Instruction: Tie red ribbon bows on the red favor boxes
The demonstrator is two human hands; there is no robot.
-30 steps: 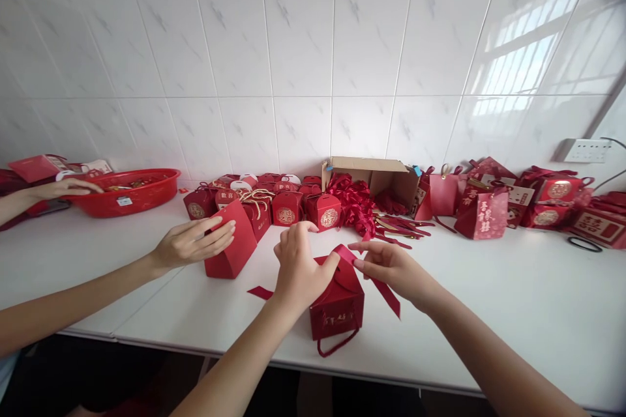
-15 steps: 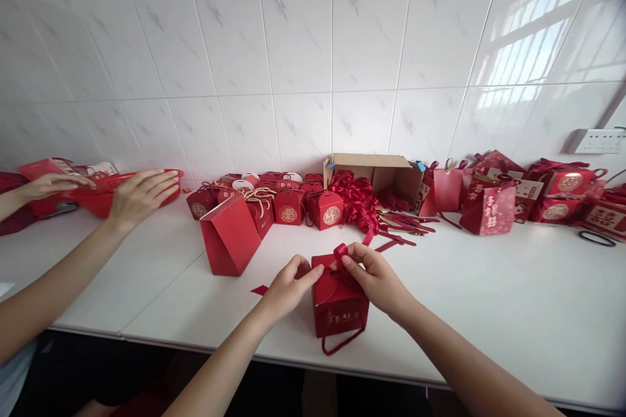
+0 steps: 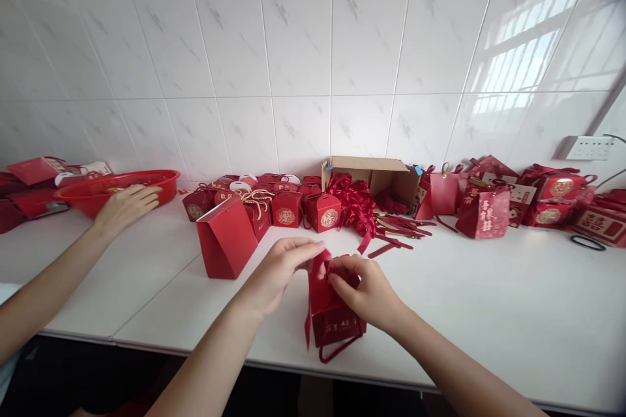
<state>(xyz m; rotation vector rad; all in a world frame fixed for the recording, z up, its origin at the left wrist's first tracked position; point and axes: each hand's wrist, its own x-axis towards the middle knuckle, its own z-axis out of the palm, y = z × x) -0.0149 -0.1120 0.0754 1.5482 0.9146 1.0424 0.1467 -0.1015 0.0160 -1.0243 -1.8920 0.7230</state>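
Observation:
A dark red gift box (image 3: 338,326) with gold lettering stands near the table's front edge, its cord handle hanging down in front. Over its top, my left hand (image 3: 286,270) pinches a red ribbon (image 3: 319,268), one end of which hangs down the box's left side. My right hand (image 3: 362,287) has its thumb and fingers closed on the ribbon at the top of the box, just right of my left hand. The knot area is partly hidden by the fingers.
A larger red box (image 3: 225,240) stands left of my hands. Behind are small red boxes (image 3: 286,208), a ribbon heap (image 3: 355,202) and a cardboard box (image 3: 398,186). At left another person's hand (image 3: 128,207) reaches over a red basin (image 3: 169,190). Bags (image 3: 489,214) stand right.
My left hand has risen and moved over the box top with the ribbon. My right hand has shifted slightly left and down. The other person's hand has lowered at the basin; their second hand has left view.

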